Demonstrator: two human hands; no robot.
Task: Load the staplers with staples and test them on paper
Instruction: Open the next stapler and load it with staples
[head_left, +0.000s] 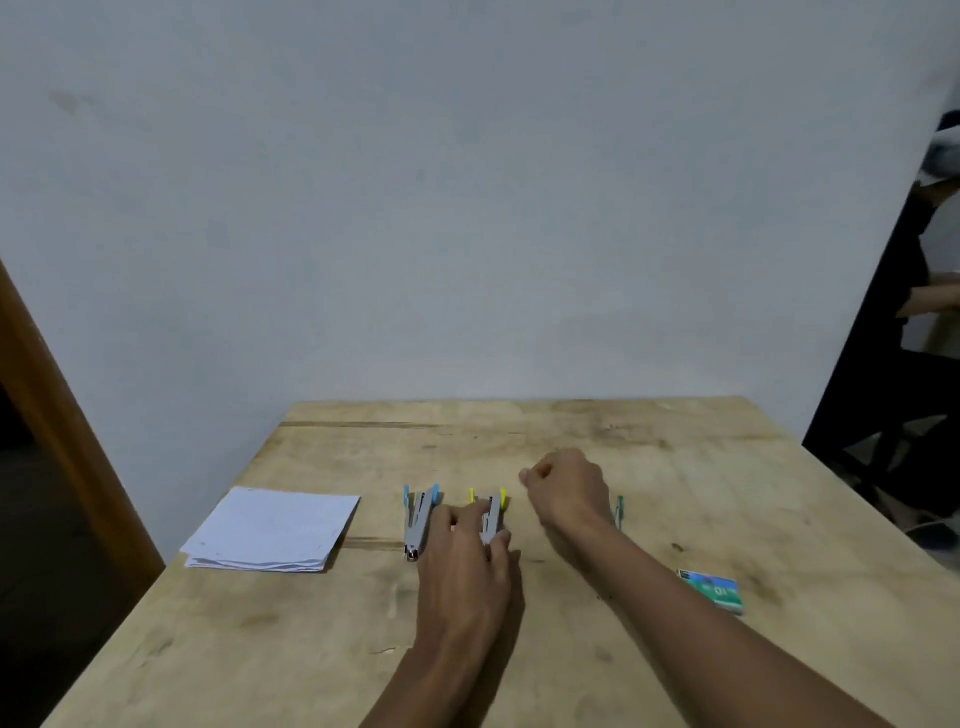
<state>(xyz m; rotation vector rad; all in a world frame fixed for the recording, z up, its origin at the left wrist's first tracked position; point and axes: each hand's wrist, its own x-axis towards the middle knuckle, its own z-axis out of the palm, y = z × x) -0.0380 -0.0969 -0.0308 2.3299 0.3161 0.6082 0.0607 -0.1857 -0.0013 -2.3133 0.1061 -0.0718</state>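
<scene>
Three small staplers lie in a row on the wooden table (701, 467). The blue-handled stapler (420, 522) lies swung open on the left, untouched. My left hand (467, 566) grips the metal body of the yellow-handled stapler (492, 514) in the middle. My right hand (569, 486) hovers just right of it with fingers curled and thumb pinched against them; whether it holds staples is not visible. The green-handled stapler (619, 509) is mostly hidden behind my right wrist. A stack of white paper (270, 527) sits at the left. A green staple box (712, 590) lies at the right.
The table's back edge meets a plain grey wall. A wooden door frame (67, 426) stands at the left. At the right edge a dark chair or frame (883, 364) and another person's arm (935, 301) show.
</scene>
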